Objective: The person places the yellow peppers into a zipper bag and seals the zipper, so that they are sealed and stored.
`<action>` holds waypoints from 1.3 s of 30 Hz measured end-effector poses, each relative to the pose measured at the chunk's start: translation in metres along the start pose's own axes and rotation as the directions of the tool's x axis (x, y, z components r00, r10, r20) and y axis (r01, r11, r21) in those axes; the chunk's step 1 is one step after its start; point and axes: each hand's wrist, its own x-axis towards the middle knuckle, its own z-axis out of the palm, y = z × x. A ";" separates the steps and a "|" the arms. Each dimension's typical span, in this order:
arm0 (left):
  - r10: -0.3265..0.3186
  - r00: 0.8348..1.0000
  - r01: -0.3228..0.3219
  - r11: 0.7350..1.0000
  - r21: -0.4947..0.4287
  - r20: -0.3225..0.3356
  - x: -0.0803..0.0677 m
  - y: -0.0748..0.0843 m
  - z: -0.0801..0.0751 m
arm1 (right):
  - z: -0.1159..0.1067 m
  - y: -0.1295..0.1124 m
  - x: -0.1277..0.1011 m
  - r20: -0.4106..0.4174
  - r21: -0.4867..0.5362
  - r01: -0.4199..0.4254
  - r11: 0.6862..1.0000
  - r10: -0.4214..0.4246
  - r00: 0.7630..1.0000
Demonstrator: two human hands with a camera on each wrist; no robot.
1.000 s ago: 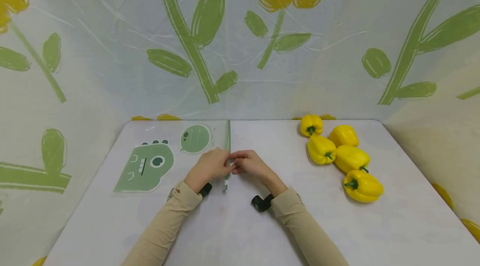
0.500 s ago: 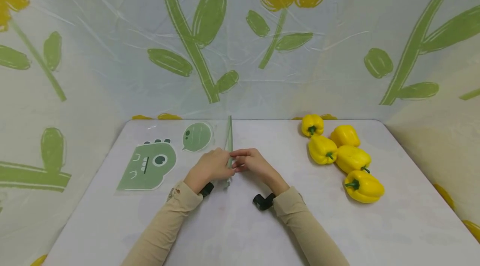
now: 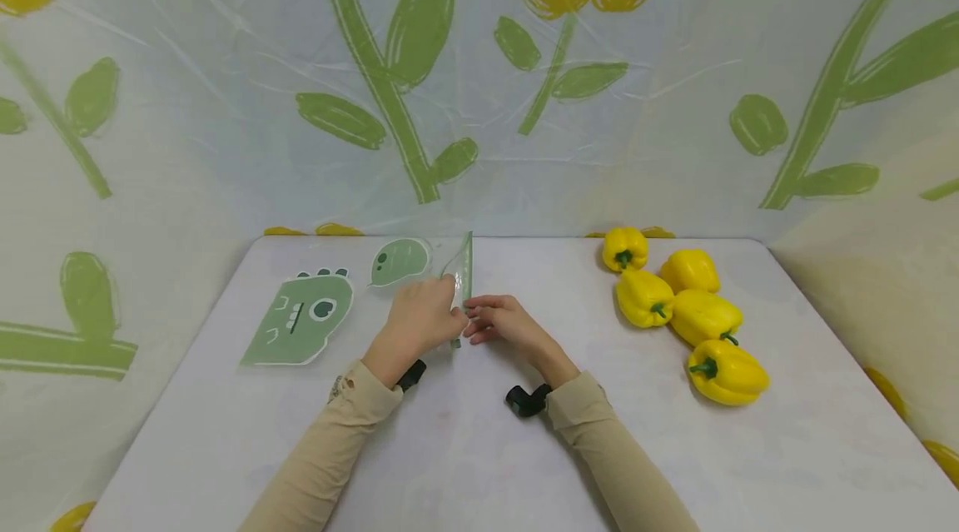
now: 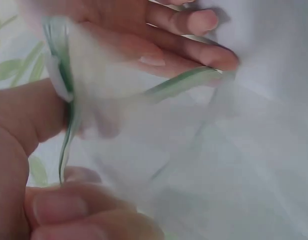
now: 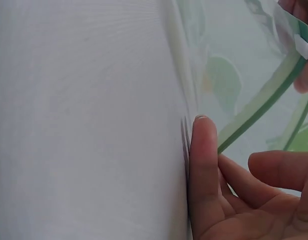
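— Head view: where are the hands?
— Mid-table, toward the far edge. The left hand (image 3: 421, 317) and right hand (image 3: 504, 324) meet at a clear bag (image 3: 462, 272), forearms angled inward.
— Left wrist view?
— Thumb and fingers (image 4: 68, 205) pinch the bag's green-edged rim (image 4: 63, 90).
— Right wrist view?
— The fingers (image 5: 204, 165) lie fairly straight on the table (image 5: 83, 120) beside the bag; whether they grip it can't be told.

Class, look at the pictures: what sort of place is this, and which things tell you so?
Probably a staged tabletop set rather than a real kitchen: a white table closed in by a flower-printed backdrop, five yellow peppers in a cluster, and a clear zip bag with a dinosaur print held by both hands.
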 end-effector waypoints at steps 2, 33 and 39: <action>-0.005 1.000 0.005 1.000 0.001 -0.024 -0.001 0.001 -0.003 | -0.001 0.000 0.000 0.013 0.004 0.005 1.000 -0.005 1.000; -0.005 1.000 0.007 0.998 -0.066 0.031 -0.002 -0.002 0.007 | -0.155 -0.060 -0.098 -0.679 -0.642 -0.504 0.577 -0.123 0.724; -0.008 1.000 0.010 0.998 -0.068 0.027 -0.003 -0.002 0.007 | -0.157 -0.056 -0.096 -0.600 -0.670 -0.516 0.534 0.020 0.799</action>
